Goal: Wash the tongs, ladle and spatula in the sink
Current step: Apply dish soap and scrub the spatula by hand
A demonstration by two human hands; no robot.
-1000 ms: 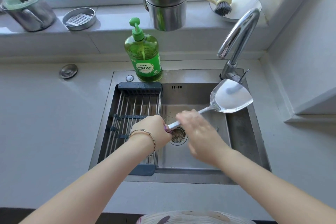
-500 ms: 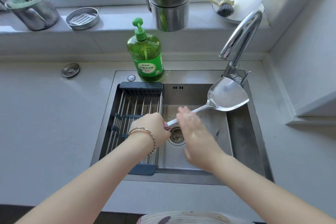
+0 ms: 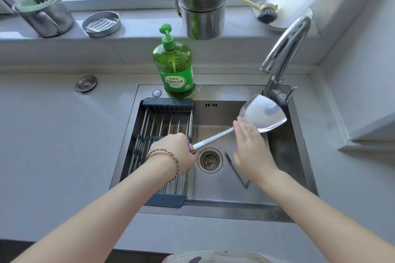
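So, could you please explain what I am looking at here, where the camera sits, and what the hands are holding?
There is no machine here: a person wears one wide-angle camera on the head, looking down at their own two bare hands over a kitchen sink. The left hand grips the handle end of a metal spatula. The right hand lies with straight fingers against the spatula where handle meets blade, apparently rubbing it. Tongs lie on the sink floor beside the drain. A drying rack spans the sink's left side. A green soap bottle stands behind it, and the tap is at the right.
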